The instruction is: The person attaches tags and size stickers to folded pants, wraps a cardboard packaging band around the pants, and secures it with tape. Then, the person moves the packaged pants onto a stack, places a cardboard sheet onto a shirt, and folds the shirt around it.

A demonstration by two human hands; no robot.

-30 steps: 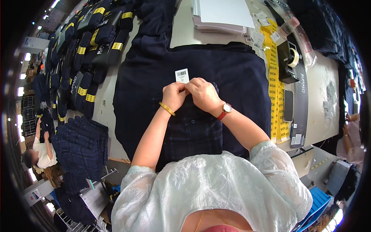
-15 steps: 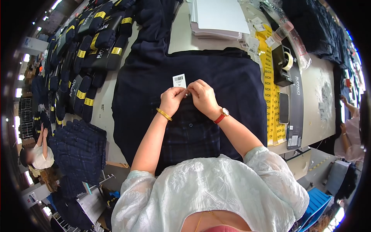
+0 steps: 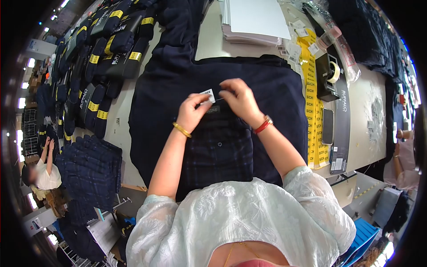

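My left hand is closed on a white barcode tag, pinched between thumb and fingers. A thin string runs from the tag toward my right hand. That hand's fingers are curled at the string's other end, though the exact grip is partly hidden. Below both hands lies a folded dark plaid shirt with a button showing and a dark neck label at its collar. The shirt rests on a large spread of dark navy cloth.
Rolled dark garments with yellow bands and plaid shirts are piled left. White paper lies at the back. Yellow sticker strips, a tape dispenser and a phone are right. Other people are at both sides.
My hands have moved apart, the left slightly left and the right to the right and up. The tag, earlier lying flat above my fingers, is now in my left hand.
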